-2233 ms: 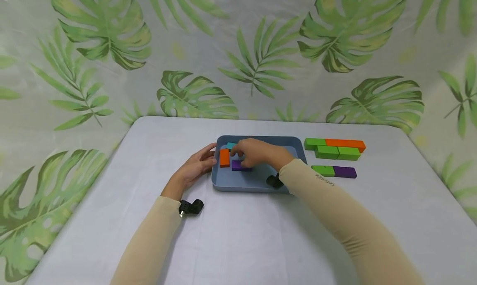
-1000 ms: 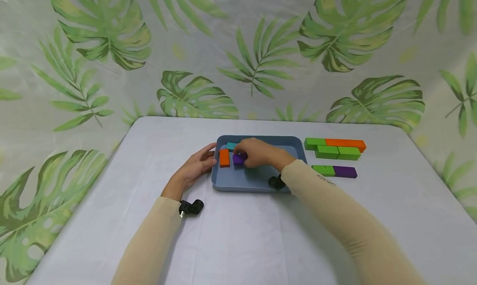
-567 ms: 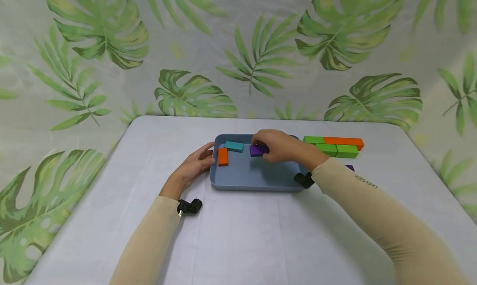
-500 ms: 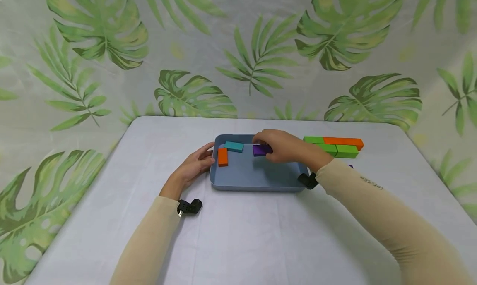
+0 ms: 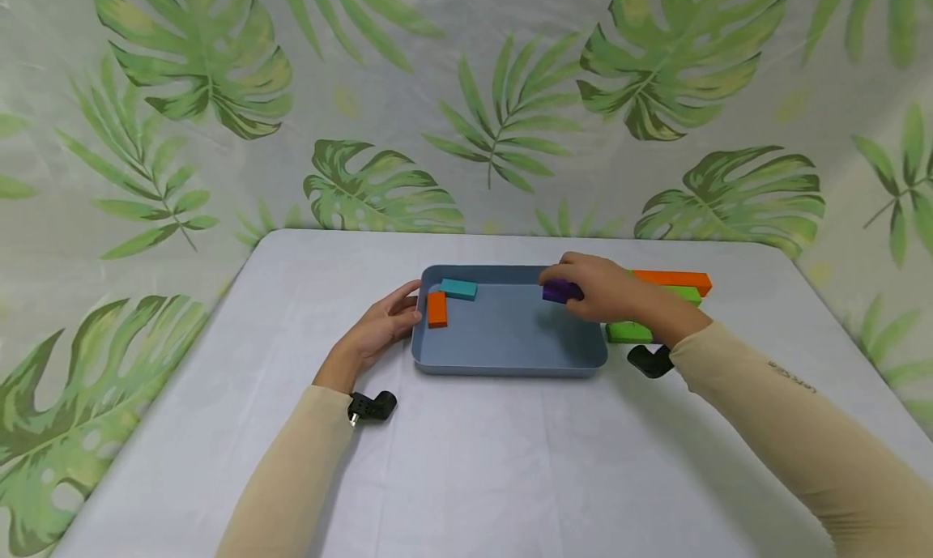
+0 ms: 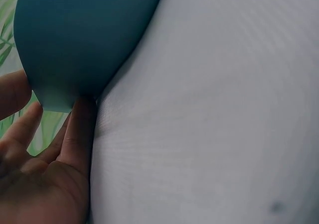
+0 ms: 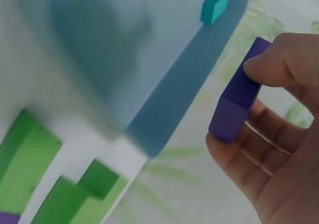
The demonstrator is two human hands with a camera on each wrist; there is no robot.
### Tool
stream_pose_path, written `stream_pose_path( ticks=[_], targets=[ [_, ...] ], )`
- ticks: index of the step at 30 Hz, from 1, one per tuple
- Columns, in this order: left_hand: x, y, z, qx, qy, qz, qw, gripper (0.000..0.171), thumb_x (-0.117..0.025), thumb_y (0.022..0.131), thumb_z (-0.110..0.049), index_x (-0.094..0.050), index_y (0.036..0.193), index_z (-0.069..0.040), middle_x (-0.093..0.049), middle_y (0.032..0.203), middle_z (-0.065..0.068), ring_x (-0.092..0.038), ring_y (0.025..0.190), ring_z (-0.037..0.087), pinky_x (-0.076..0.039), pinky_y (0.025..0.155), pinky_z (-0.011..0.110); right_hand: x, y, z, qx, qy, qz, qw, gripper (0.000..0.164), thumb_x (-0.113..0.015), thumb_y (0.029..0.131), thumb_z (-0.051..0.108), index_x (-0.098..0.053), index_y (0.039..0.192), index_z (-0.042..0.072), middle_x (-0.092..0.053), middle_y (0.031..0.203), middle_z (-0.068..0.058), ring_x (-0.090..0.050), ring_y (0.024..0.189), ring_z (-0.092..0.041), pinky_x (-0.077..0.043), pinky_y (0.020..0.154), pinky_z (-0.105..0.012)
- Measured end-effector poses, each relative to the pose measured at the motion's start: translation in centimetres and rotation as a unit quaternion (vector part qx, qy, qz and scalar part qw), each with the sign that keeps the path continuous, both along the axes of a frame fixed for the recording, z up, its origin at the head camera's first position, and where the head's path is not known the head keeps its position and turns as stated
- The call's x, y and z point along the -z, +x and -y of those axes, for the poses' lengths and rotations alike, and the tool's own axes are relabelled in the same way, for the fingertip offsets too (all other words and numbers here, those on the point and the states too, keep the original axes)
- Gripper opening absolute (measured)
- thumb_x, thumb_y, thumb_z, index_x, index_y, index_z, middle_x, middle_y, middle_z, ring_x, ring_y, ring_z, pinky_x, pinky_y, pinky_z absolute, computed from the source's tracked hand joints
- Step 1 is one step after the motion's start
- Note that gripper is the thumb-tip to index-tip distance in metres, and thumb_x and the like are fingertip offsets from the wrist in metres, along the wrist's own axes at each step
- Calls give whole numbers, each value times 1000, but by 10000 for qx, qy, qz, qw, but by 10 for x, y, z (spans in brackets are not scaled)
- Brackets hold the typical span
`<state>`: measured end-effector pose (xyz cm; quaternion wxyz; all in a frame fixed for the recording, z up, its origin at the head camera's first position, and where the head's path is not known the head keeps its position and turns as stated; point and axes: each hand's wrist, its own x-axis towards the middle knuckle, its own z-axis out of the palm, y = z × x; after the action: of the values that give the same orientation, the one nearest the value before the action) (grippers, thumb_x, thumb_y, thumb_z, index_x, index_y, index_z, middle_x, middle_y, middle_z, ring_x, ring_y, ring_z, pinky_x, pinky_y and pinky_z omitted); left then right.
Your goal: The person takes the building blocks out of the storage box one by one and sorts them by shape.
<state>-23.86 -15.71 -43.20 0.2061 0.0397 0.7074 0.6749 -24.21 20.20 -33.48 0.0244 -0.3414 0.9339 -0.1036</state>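
My right hand (image 5: 601, 291) pinches a purple block (image 5: 559, 291) between thumb and fingers, above the right part of the blue-grey tray (image 5: 510, 370). The right wrist view shows the thumb on one face of the purple block (image 7: 234, 97) and the fingertips under its other side. Inside the tray's left end lie an orange block (image 5: 436, 309) and a teal block (image 5: 458, 289). My left hand (image 5: 375, 331) rests with fairly straight fingers against the tray's outer left wall. In the left wrist view its fingertips touch the tray's side (image 6: 79, 45).
Right of the tray, on the white-covered table (image 5: 474, 461), lie a long orange block (image 5: 674, 282) and green blocks (image 5: 630, 332), partly hidden by the right hand and forearm. Behind the table hangs a leaf-patterned cloth (image 5: 503, 121).
My right hand has taken hold of the purple block from beside the orange one, lifted it and carried it rightward across the tray. The left hand has stayed in place.
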Motion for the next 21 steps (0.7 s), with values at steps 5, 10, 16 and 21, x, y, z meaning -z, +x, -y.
stream_pose_path(
  ticks=[5, 10, 16, 21],
  targets=[
    [1, 0, 0, -41, 7, 12, 10000, 66, -53, 101, -8, -26, 158, -27, -29, 162, 12, -33, 148, 29, -29, 123, 48, 1, 2, -31, 50, -162, -145, 9998, 44, -63, 81, -2, -66, 123, 12, -66, 112, -12, -59, 91, -24, -52, 78, -43],
    [1, -1, 0, -53, -7, 43, 10000, 66, -53, 100, -8, -27, 158, -27, -29, 162, 13, -32, 149, 29, -29, 123, 49, 0, 8, -63, 261, -206, -79, 9994, 43, -64, 82, -5, -67, 122, 10, -67, 111, -11, -60, 91, -23, -51, 76, -40],
    [0, 0, -1, -86, -2, 74, 9999, 66, -54, 100, -8, -28, 158, -28, -28, 163, 13, -31, 149, 30, -28, 123, 49, 7, 15, -110, 775, -68, -12, 9970, 44, -62, 82, -6, -66, 123, 7, -66, 113, -14, -62, 97, -27, -52, 82, -45],
    [0, 0, 0, -72, -2, 47, 10000, 66, -54, 100, -8, -27, 158, -27, -28, 162, 12, -32, 149, 29, -29, 123, 49, 18, 22, -141, 1284, 50, 232, 9914, 53, -62, 84, -3, -57, 136, 2, -65, 120, -21, -62, 104, -34, -53, 89, -55]
  ],
)
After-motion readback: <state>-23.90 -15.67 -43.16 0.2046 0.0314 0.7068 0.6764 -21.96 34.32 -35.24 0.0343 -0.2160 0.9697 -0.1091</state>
